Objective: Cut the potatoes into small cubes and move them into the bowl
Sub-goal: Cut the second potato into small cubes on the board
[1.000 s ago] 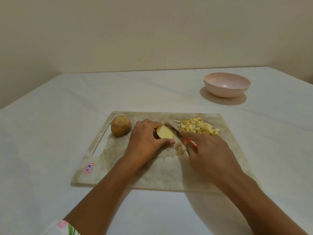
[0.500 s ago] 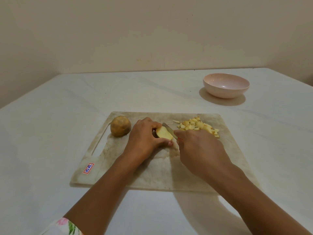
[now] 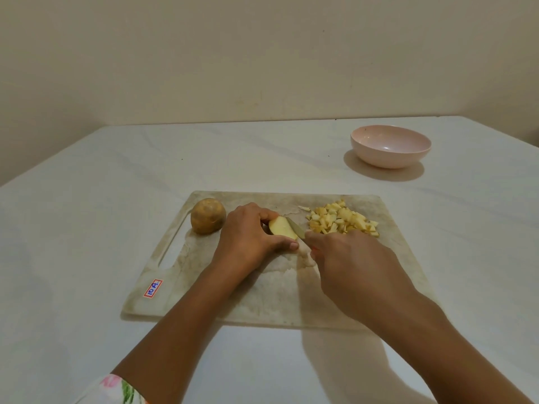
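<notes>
On the worn cutting board [image 3: 204,290] my left hand [image 3: 248,234] grips a cut potato piece [image 3: 281,227], cut face up. My right hand [image 3: 350,263] holds a knife [image 3: 294,227]; its blade lies against the right side of that piece and most of the handle is hidden under my fingers. A whole unpeeled potato [image 3: 208,215] sits at the board's far left. A pile of small potato cubes [image 3: 342,220] lies at the board's far right. The pink bowl [image 3: 390,145] stands on the table beyond the board, to the right, with nothing in it.
The board lies on a white table [image 3: 87,228] that meets a beige wall at the back. A slot handle and a small red-and-blue label [image 3: 153,288] mark the board's left side.
My right hand has slid left and forward, bringing the knife blade from beside the cubes onto the potato piece. My left hand has stayed on the piece.
</notes>
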